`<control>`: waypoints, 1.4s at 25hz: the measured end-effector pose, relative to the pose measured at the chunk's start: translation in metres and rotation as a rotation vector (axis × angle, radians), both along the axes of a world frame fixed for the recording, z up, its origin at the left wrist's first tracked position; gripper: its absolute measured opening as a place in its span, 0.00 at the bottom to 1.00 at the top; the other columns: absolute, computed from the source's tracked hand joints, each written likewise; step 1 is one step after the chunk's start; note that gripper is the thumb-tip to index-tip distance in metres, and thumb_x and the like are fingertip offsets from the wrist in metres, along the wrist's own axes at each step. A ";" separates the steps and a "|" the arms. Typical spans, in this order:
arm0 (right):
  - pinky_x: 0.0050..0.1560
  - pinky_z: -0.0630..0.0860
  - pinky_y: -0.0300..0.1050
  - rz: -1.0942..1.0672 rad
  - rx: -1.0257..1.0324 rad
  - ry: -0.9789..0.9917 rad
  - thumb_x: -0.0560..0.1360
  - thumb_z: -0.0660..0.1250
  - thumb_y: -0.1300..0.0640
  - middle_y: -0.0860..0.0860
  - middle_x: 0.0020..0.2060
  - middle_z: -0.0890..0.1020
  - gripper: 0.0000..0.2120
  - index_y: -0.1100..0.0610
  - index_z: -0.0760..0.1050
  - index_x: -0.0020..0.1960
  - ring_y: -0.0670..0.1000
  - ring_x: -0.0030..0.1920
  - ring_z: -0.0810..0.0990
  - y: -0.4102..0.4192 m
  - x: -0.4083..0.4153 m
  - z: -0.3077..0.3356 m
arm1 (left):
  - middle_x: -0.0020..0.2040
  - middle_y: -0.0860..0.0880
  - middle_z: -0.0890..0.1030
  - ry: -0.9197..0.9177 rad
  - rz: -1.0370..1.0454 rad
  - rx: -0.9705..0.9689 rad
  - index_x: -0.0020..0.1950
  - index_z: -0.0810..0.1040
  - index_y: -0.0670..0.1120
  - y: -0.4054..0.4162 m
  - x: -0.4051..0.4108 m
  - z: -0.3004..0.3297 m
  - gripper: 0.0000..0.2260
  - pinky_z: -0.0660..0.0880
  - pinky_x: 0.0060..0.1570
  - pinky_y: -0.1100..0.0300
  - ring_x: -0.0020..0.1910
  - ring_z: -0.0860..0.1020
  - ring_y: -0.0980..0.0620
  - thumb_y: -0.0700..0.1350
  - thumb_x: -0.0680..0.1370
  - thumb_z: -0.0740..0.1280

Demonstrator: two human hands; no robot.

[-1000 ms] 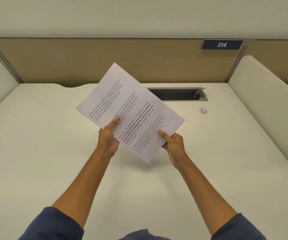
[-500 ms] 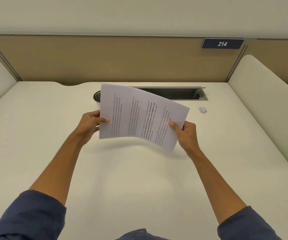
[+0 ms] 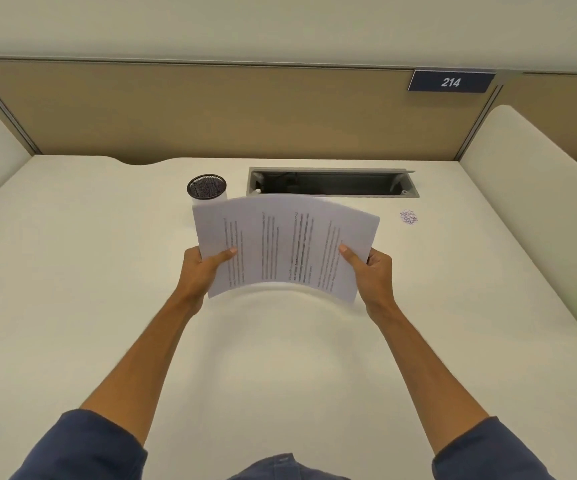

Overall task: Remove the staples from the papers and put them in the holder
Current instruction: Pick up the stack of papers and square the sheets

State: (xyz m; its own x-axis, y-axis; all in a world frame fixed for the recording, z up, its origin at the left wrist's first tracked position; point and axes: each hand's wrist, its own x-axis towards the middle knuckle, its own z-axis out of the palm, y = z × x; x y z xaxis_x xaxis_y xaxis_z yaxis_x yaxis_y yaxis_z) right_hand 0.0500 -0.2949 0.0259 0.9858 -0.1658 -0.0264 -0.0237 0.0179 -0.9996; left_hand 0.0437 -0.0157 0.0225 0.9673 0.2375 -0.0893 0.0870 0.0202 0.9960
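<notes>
Head view: left hand (image 3: pixel 199 271) and right hand (image 3: pixel 371 271) both gripping white printed paper sheets (image 3: pixel 285 245), now turning level above desk centre, uncovering black mesh cylinder holder (image 3: pixel 206 187) toward far edge; staple pile (image 3: pixel 408 216) lying right

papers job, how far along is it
Looks done: a small staple pile lies on the desk, so staples seem to be out already. In hand: the left hand and right hand grip the papers, bowed, near the holder. Left: getting them into the holder.
</notes>
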 end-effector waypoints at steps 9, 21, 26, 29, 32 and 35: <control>0.37 0.79 0.36 0.010 0.021 0.077 0.74 0.71 0.57 0.50 0.43 0.85 0.10 0.60 0.81 0.53 0.51 0.41 0.83 0.000 -0.003 -0.017 | 0.49 0.56 0.85 0.009 -0.004 0.006 0.58 0.80 0.48 -0.002 -0.011 -0.024 0.11 0.80 0.50 0.55 0.51 0.83 0.50 0.42 0.76 0.71; 0.46 0.79 0.34 -0.123 -0.280 -0.249 0.68 0.76 0.48 0.47 0.47 0.84 0.19 0.54 0.80 0.56 0.47 0.46 0.83 -0.023 0.018 0.046 | 0.45 0.58 0.85 -0.151 -0.176 0.267 0.51 0.83 0.49 0.017 0.007 0.034 0.04 0.78 0.42 0.63 0.41 0.82 0.57 0.43 0.78 0.69; 0.51 0.77 0.45 0.032 -0.852 -0.392 0.67 0.74 0.39 0.46 0.56 0.82 0.29 0.50 0.76 0.64 0.49 0.53 0.79 -0.016 0.032 0.082 | 0.42 0.59 0.85 -0.190 -0.283 0.453 0.49 0.84 0.44 0.020 0.025 0.073 0.04 0.77 0.40 0.67 0.38 0.82 0.58 0.41 0.78 0.69; 0.57 0.75 0.48 0.087 -0.939 -0.416 0.66 0.74 0.37 0.44 0.57 0.81 0.34 0.48 0.72 0.67 0.47 0.57 0.78 -0.010 0.043 0.096 | 0.40 0.61 0.84 -0.210 -0.386 0.545 0.44 0.83 0.47 0.017 0.033 0.092 0.06 0.74 0.39 0.71 0.37 0.79 0.63 0.39 0.78 0.69; 0.59 0.76 0.47 0.297 -0.853 -0.372 0.67 0.74 0.39 0.40 0.55 0.82 0.25 0.45 0.77 0.61 0.39 0.55 0.79 -0.003 0.046 0.104 | 0.45 0.46 0.85 -0.213 -0.471 0.605 0.46 0.84 0.43 0.015 0.040 0.102 0.05 0.75 0.42 0.60 0.40 0.81 0.50 0.44 0.77 0.71; 0.46 0.81 0.43 0.477 -0.724 -0.268 0.70 0.73 0.43 0.39 0.46 0.84 0.12 0.44 0.81 0.52 0.40 0.43 0.83 0.008 0.043 0.107 | 0.47 0.39 0.83 -0.235 -0.513 0.673 0.47 0.84 0.40 0.011 0.047 0.110 0.15 0.76 0.43 0.47 0.44 0.80 0.38 0.51 0.72 0.70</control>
State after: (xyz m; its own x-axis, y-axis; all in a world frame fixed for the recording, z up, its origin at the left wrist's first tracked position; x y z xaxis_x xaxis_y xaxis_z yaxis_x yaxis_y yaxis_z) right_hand 0.0927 -0.2866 0.1325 0.9123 0.3746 0.1653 0.3670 -0.5694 -0.7356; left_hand 0.0909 -0.0043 0.1321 0.9449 -0.3012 0.1284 -0.2849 -0.5629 0.7759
